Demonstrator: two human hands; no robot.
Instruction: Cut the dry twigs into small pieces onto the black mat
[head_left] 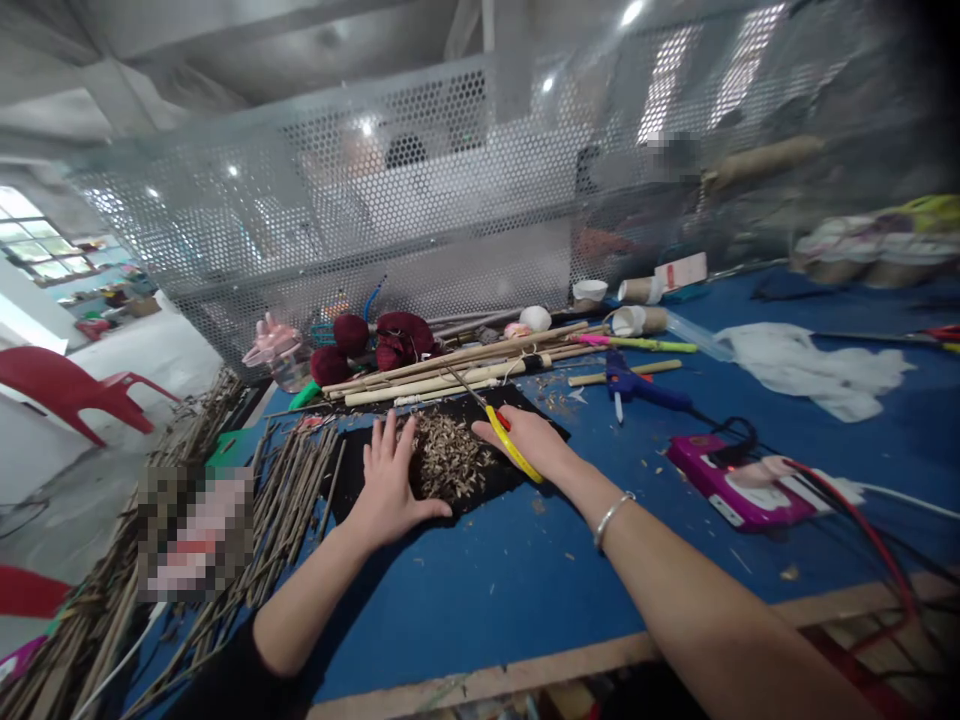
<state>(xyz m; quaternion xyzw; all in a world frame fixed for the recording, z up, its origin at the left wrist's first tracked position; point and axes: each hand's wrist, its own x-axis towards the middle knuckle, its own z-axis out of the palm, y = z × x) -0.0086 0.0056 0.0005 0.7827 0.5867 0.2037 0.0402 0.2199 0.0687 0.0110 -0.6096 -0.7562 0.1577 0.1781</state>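
My left hand lies with its fingers spread at the left side of a pile of small brown plant pieces. The pile rests on a black cloth on the blue table. At the right of the pile, my right hand holds scissors with yellow and red handles; their blades point up and left, toward the bamboo sticks. Cut thin twigs lie in a bundle left of my left hand.
Behind the cloth sit dark red yarn balls. To the right are a blue glue gun, a purple power strip with cables, and white cloth. A perforated metal screen stands behind; a red chair is at left.
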